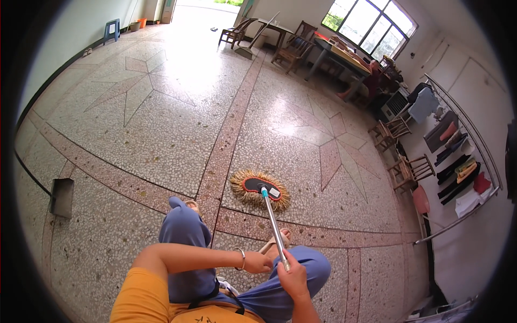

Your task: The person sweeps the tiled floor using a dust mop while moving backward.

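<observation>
My right hand grips the lower end of a silver metal mop handle. That handle runs forward to an oval mop head lying on the speckled terrazzo floor. The head has a yellow-tan fringe, a dark centre plate with red edging and a turquoise joint. Across my lap reaches my left hand, with a bangle on its wrist. It hangs beside the handle, near my right knee, apart from the grip; its fingers look loosely curled, and the palm is hidden.
A dustpan stands at the left. Wooden chairs and a clothes rack line the right wall. A person sits by the table under the window. A blue stool is far left; a broom leans near the doorway.
</observation>
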Motion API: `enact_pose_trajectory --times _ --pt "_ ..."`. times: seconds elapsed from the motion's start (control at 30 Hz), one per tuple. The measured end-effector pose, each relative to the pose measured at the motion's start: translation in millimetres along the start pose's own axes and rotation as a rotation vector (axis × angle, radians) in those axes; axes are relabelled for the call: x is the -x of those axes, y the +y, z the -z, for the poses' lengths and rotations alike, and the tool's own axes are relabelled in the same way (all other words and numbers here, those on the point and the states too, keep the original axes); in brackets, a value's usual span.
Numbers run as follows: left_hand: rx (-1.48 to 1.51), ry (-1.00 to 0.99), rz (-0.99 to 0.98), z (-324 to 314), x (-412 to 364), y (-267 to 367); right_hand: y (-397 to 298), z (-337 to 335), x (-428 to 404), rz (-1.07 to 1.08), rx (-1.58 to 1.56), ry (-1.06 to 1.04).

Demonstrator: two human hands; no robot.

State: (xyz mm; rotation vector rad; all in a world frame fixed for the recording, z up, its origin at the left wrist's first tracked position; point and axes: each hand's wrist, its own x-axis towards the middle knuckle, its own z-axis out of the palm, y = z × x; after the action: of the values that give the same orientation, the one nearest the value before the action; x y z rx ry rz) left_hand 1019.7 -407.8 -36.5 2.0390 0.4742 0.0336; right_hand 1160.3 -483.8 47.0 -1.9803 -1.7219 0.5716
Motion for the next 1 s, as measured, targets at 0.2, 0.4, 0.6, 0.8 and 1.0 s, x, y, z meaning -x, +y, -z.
enact_pose_trajectory --times 0.2,0.4,0.6,0.8,1.0 --pt "-0.548 -0.216 0.171 37 -20 4 11 2 -92 0.100 0.068 0.010" --pt "-0.744 -0.504 0.408 47 -29 6 18 -2 -195 -0.007 0.161 -0.035" --pt "-0.661 -0.396 0.254 14 -49 -37 45 6 -214 0.106 0.152 -0.113" --pt "-0.690 -0.337 0.202 26 -40 -13 33 88 -155 0.030 0.192 -0.264" --pt "-0.544 -0.266 0.131 31 -19 2 -2 133 -111 0.028 0.492 -0.266"
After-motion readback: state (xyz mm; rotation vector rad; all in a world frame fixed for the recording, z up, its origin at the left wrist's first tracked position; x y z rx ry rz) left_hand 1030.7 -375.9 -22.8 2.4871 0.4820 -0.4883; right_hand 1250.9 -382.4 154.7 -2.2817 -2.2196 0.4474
